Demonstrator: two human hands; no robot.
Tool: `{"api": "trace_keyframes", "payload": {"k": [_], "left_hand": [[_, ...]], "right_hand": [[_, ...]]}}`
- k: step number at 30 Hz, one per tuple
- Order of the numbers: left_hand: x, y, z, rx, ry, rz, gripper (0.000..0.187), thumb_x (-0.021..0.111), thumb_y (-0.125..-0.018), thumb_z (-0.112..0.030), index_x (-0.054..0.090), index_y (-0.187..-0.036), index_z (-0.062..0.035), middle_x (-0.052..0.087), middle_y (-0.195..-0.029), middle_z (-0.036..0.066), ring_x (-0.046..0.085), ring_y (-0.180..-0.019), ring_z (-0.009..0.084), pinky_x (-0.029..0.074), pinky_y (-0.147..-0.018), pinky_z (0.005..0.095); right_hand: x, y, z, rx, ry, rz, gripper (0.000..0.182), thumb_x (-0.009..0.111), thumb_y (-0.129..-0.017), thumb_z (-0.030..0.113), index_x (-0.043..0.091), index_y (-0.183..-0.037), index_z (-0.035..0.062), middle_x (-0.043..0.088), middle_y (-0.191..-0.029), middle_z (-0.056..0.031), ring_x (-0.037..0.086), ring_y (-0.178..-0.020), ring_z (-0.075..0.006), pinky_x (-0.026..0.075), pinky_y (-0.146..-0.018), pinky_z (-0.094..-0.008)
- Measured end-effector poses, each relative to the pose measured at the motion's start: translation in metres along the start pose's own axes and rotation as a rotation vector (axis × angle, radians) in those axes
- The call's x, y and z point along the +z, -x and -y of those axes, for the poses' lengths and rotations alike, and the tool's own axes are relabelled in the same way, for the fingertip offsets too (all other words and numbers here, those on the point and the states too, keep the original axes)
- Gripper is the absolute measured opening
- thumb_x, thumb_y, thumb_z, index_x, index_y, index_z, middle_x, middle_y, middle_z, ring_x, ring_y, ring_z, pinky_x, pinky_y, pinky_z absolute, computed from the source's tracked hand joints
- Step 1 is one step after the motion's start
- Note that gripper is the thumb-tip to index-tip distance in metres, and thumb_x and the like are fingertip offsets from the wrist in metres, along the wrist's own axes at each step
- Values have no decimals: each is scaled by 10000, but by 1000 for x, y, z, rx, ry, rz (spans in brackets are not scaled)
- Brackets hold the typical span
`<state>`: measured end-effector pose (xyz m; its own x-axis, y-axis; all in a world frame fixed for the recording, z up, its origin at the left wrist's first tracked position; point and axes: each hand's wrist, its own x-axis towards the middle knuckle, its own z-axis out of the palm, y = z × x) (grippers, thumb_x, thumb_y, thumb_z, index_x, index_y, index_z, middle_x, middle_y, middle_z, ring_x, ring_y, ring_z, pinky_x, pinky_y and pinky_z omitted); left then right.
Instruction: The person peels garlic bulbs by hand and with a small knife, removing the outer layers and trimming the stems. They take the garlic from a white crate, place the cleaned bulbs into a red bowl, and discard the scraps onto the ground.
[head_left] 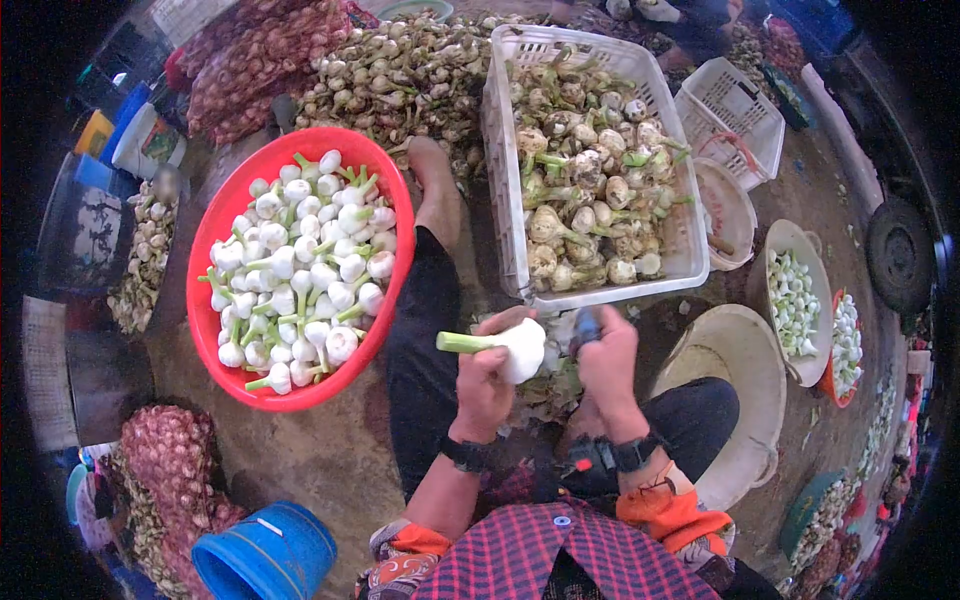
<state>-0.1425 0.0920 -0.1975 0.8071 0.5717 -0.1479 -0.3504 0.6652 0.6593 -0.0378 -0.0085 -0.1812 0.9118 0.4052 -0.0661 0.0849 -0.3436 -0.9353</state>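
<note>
My left hand (484,385) is closed around a peeled white garlic bulb (526,350), whose cut green stem points left. Just to its right my right hand (610,362) is curled shut, with something small and blue (587,326) at its fingers, too blurred to name. Both hands are over scraps of garlic skin (545,395) between my legs. Beyond them stands a white plastic crate (600,294) of dirty, untrimmed garlic (590,190). On the left, a red basin (300,400) is heaped with clean white bulbs (300,265).
A large cream tub (755,350) sits by my right knee. Further right are a bowl of trimmed garlic (793,300) and a white bucket (728,205). A blue bucket (270,555) stands at lower left, near red net sacks of garlic (165,450). Loose garlic (400,85) is piled behind.
</note>
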Motion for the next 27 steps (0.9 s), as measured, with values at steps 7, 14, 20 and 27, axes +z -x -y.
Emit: {"api": "trace_keyframes", "payload": {"k": [7, 14, 20, 27], "left_hand": [[0, -9, -15, -71, 169, 113, 719, 490, -678, -352, 453, -1213, 127, 516, -1236, 228, 559, -1078, 293, 433, -950, 380], [-64, -47, -53, -34, 473, -178, 482, 473, -786, -323, 547, -1135, 1, 607, -1089, 164, 586, -1003, 324, 525, -759, 484], [-159, -106, -121, 182, 51, -571, 315, 479, -824, -321, 586, -1028, -104, 635, -976, 95, 613, -907, 291, 518, -754, 445], [-193, -165, -189, 252, 281, -700, 381, 507, -824, -373, 527, -1083, -93, 562, -1065, 91, 543, -961, 276, 450, -804, 491]], "right_hand": [[-22, 6, -20, -256, 789, 592, 407, 482, -620, -86, 643, -970, 43, 635, -830, -156, 625, -824, -288, 480, -708, -338], [-49, -50, -3, -253, 300, 308, 332, 473, -627, -91, 581, -928, -1, 589, -915, -219, 558, -908, -382, 446, -802, -359], [-95, -180, -18, -553, 743, 18, 473, 503, -632, -70, 564, -1095, 9, 574, -1057, -205, 497, -1059, -379, 406, -926, -422], [-88, -288, -2, -527, 981, 415, 553, 562, -644, 8, 556, -1187, 117, 608, -1011, -160, 529, -1026, -335, 373, -922, -415]]}}
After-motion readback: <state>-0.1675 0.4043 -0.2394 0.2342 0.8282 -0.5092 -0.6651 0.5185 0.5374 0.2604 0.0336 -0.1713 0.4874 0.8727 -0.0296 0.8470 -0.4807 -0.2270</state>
